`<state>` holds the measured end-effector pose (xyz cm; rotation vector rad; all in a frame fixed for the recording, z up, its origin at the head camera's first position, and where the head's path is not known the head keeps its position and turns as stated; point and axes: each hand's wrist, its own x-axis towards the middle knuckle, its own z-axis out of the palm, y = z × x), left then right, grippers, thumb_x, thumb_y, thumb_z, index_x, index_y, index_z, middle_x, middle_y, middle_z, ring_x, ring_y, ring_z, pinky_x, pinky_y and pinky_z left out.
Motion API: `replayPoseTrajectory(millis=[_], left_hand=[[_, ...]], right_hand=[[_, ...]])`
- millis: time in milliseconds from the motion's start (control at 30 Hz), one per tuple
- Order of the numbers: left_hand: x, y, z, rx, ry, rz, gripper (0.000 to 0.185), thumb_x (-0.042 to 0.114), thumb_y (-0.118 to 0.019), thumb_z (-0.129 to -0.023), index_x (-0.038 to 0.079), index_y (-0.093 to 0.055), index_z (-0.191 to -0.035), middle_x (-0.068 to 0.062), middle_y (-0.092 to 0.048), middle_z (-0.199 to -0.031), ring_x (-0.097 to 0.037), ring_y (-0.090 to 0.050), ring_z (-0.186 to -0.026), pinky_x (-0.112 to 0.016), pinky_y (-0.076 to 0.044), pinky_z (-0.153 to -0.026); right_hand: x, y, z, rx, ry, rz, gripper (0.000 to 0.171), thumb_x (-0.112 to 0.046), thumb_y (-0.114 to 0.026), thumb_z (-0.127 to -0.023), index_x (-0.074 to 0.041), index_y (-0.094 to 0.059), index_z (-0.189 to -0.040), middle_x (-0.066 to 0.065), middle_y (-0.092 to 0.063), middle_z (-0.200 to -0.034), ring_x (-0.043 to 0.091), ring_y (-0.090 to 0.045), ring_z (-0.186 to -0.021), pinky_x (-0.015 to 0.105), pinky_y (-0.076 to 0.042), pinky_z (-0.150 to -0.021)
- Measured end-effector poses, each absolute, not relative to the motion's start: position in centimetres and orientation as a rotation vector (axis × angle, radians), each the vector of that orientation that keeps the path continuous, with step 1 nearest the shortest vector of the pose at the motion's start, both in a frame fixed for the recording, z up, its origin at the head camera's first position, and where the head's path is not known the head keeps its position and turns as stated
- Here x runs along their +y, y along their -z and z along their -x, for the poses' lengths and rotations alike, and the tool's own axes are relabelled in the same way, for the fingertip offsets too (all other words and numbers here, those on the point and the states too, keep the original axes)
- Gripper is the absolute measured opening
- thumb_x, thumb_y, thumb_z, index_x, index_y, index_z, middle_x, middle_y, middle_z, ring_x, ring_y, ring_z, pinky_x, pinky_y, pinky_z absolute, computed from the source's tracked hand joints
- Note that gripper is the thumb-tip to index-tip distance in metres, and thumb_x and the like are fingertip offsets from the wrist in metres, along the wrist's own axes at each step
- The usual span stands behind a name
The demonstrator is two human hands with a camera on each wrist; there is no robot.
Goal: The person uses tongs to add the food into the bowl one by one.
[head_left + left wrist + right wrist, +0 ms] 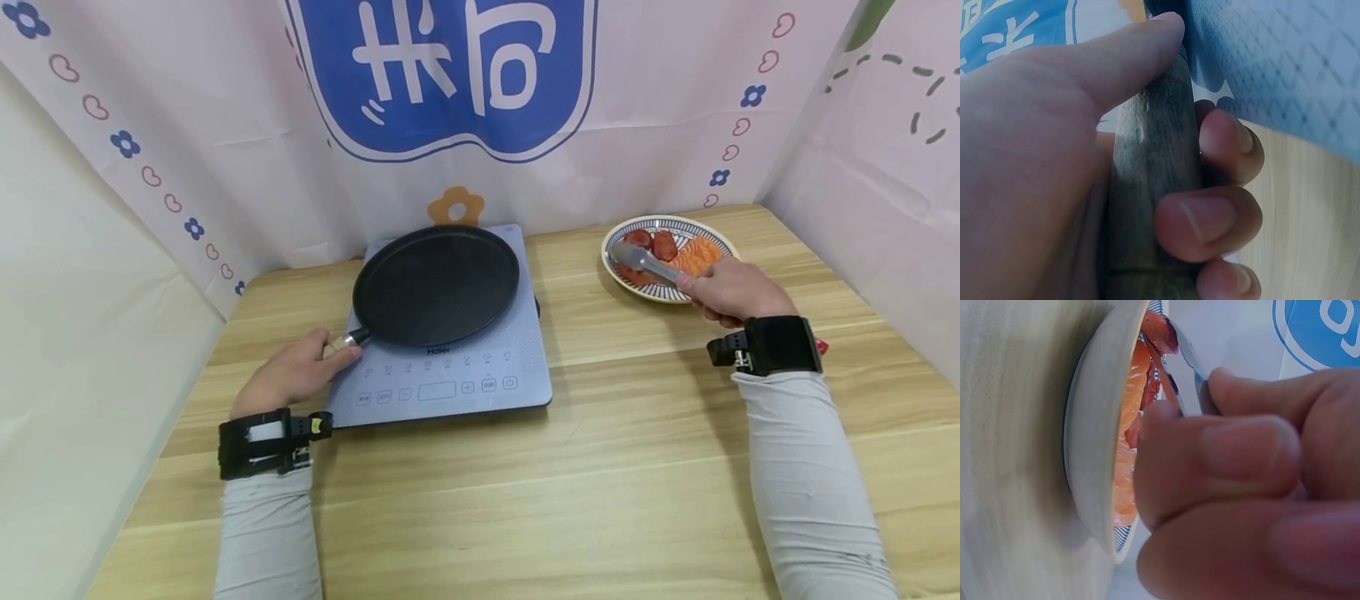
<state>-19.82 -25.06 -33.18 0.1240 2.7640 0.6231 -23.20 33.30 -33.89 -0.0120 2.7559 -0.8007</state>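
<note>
My left hand (296, 368) grips the wooden handle (1157, 150) of a flat black pan (438, 283), its fingers and thumb curled round it. The pan rests on an induction cooktop (525, 358). On the right, my right hand (738, 290) holds metal tongs (651, 262) over a patterned plate (615, 282). Between the tongs' tips in the right wrist view is a dark red piece of food (1160, 332), perhaps sausage. More reddish pieces (664, 245) and orange slices that look like salmon (697, 254) lie on the plate. My fingers hide much of the tongs' handles.
The cooktop and plate stand on a wooden table (480, 517). A printed cloth (637, 167) hangs behind the table, and pale cloth walls (67, 350) flank it. A small red object (822, 346) shows partly behind the right wrist strap.
</note>
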Motion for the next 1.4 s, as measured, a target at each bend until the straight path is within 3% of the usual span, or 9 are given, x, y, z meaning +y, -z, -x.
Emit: replayPoseTrajectory(millis=[400, 900, 1400], left_hand=[[-25.10, 33.27, 19.54, 2.762, -0.617, -0.112, 0.052, 0.053, -0.049, -0.109, 0.001, -0.050, -0.115, -0.010, -0.052, -0.092, -0.024, -0.054, -0.083, -0.034, -0.042, -0.065], [-25.03, 33.22, 19.69, 2.767, -0.595, -0.105, 0.052, 0.052, -0.048, -0.110, 0.001, -0.050, -0.115, -0.011, -0.054, -0.096, -0.026, -0.056, -0.088, -0.033, -0.043, -0.067], [-24.94, 33.16, 19.78, 2.774, -0.591, -0.117, 0.052, 0.053, -0.048, -0.110, 0.001, -0.051, -0.115, -0.011, -0.054, -0.094, -0.025, -0.056, -0.086, -0.033, -0.043, -0.066]], right_hand=[[33.46, 34.50, 23.48, 2.692, 0.894, -0.051, 0.055, -0.046, -0.045, -0.111, -0.006, -0.065, -0.078, -0.004, -0.053, -0.060, 0.011, -0.049, -0.050, 0.029, -0.041, -0.049], [33.48, 34.50, 23.56, 2.663, 0.940, -0.080, 0.048, -0.038, -0.045, -0.111, -0.004, -0.065, -0.083, -0.003, -0.055, -0.061, 0.011, -0.049, -0.050, 0.028, -0.041, -0.049], [33.49, 34.18, 23.41, 2.690, 0.914, -0.063, 0.056, -0.046, -0.044, -0.111, -0.005, -0.065, -0.081, -0.003, -0.055, -0.060, 0.012, -0.050, -0.051, 0.030, -0.041, -0.050]])
